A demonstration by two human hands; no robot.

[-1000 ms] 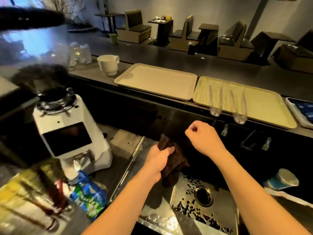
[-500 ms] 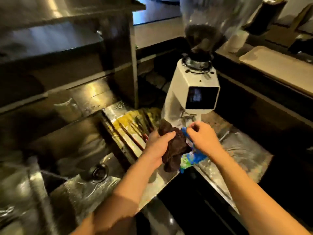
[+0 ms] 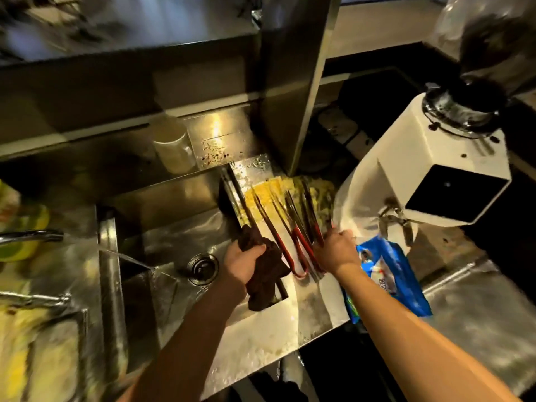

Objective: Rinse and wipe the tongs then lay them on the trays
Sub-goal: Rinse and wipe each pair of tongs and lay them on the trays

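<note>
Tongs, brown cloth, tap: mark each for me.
tongs (image 3: 300, 245): head view, on a red handle arm.
brown cloth (image 3: 265, 274): head view, on the bunched middle.
tap (image 3: 32, 236): head view, on the spout.

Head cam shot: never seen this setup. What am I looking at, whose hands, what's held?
There is no robot here. A person wears one wide-angle camera on the head, looking down at their own two hands over a steel counter beside a sink. The left hand grips a dark brown cloth. The right hand closes on one pair from a row of red-handled tongs, which lie on the counter with their tips on a yellow mat. A tap runs water into the sink. To the right stand a white coffee grinder and a blue packet.
</note>
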